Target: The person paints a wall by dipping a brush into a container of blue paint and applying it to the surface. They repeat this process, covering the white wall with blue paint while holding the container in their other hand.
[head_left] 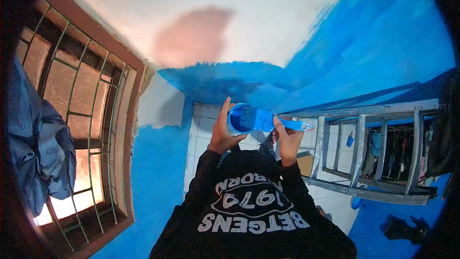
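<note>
A round container of blue paint is held up in front of my chest, with my left hand wrapped round its left side. My right hand grips the handle of a paintbrush, which is coated in blue. The brush lies sideways, and its bristles are over the mouth of the container. Beyond both hands is a wall, blue in its lower part and white above, with a ragged paint edge between them.
A wooden ladder stands on the right, with hanging clothes behind it. At the left is a barred window with a dark blue cloth hanging before it. White tiles show below. A dark object lies at lower right.
</note>
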### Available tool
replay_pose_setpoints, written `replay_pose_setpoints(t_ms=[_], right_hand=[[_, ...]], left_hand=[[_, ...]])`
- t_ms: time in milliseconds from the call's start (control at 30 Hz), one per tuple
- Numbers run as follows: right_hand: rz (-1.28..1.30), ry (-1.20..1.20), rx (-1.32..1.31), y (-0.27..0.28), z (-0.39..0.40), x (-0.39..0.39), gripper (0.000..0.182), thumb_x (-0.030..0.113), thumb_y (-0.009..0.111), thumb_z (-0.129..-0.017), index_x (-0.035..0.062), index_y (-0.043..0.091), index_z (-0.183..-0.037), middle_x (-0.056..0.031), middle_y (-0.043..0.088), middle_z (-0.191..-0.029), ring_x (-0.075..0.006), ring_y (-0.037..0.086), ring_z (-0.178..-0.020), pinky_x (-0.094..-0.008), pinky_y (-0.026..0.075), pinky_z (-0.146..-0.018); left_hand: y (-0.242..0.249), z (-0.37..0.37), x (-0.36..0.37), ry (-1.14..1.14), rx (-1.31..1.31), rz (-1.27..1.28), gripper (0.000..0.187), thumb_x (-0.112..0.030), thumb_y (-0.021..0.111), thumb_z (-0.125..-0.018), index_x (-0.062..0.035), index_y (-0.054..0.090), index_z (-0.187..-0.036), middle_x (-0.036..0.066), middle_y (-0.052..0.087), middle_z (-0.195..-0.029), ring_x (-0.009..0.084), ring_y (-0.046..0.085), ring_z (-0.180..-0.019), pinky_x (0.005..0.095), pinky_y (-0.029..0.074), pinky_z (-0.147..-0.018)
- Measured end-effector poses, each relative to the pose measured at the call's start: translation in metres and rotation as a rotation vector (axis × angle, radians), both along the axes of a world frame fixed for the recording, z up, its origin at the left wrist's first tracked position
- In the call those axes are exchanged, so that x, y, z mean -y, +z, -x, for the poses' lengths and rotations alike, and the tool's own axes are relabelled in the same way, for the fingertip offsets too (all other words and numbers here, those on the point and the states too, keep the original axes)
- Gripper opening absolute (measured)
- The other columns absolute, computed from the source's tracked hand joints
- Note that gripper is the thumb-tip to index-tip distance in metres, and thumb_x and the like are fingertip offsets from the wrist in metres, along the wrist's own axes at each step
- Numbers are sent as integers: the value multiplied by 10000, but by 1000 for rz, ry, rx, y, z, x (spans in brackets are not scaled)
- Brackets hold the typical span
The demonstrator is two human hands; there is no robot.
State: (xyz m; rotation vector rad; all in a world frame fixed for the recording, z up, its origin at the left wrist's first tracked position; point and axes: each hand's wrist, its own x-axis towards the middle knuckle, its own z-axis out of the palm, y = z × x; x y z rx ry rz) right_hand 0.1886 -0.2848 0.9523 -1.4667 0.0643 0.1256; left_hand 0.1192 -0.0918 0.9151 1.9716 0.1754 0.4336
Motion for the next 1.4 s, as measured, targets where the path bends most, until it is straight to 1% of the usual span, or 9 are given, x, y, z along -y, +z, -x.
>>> replay_pose_setpoints(t_ms=[200, 300, 600, 733, 967, 1067, 1200, 1267, 1400], right_hand=[[-257, -21, -274, -14, -12, 16, 255, 206, 699, -936, 33, 631, -762, -53, 598, -637, -123, 528, -504, -283, 362, -450], [-504, -33, -435, -20, -15, 20, 220, 290, 657, -965, 92, 627, -875, -21, 604, -720, -107, 547, -612, -250, 377, -498], [-713, 79, -449, -7, -40, 22, 180, 295, 607, -1008, 125, 580, -1061, 14, 599, -822, -67, 523, -614, -188, 417, -478], [-675, 71, -384, 8, -54, 16, 152, 278, 624, -1001, 130, 594, -1012, 23, 589, -791, -50, 520, -616, -176, 418, -474], [-416, -6, 21, 40, -106, 20, 211, 244, 695, -954, 89, 639, -821, 15, 580, -736, -80, 523, -598, -260, 414, -499], [-15, -84, 336, 61, -118, 16, 196, 161, 728, -918, -29, 701, -953, -44, 655, -841, -101, 561, -621, -260, 425, -503], [136, -8, 598, 68, -123, 6, 165, 141, 792, -851, 7, 700, -879, -79, 705, -886, -171, 646, -699, -302, 508, -614], [562, 175, 1065, 59, -133, 10, 291, 51, 810, -758, 71, 710, -1030, -69, 717, -1003, -241, 674, -847, -313, 548, -668], [806, 200, 1257, 49, -138, 4, 274, 28, 768, -804, 77, 721, -1069, -77, 708, -1003, -234, 665, -863, -346, 554, -666]], left_hand=[[0, -1, 0, 33, 52, -15, 1224, -130, 908, -575, -24, 186, -1558, 181, 565, -1332, 345, 562, -1241, 443, 443, -1070], [2, 0, 0, 43, 72, 9, 1219, -128, 901, -577, -32, 187, -1561, 178, 567, -1331, 341, 565, -1240, 439, 445, -1064], [12, -6, 5, 33, 116, 26, 1238, -152, 915, -599, -53, 159, -1574, 169, 583, -1316, 309, 598, -1203, 426, 451, -1048], [14, -12, 4, 31, 76, 53, 1253, -160, 931, -603, -60, 146, -1575, 164, 576, -1326, 298, 598, -1209, 420, 457, -1049], [14, -25, 4, 10, 76, 77, 1250, -155, 926, -641, -69, 102, -1578, 169, 563, -1338, 290, 584, -1229, 436, 456, -1055], [8, -21, 4, 6, 87, 64, 1242, -156, 926, -646, -60, 109, -1576, 175, 562, -1333, 291, 574, -1240, 430, 458, -1050], [0, -15, 3, 0, 83, 105, 1245, -155, 928, -640, -42, 113, -1573, 177, 565, -1327, 293, 577, -1232, 427, 453, -1050], [-5, -11, 2, 7, 110, 105, 1240, -164, 928, -638, -26, 121, -1570, 175, 570, -1320, 296, 587, -1216, 429, 446, -1054], [-5, -5, 2, 30, 73, 117, 1228, -174, 920, -644, -20, 127, -1569, 173, 575, -1311, 297, 591, -1208, 430, 445, -1054]])
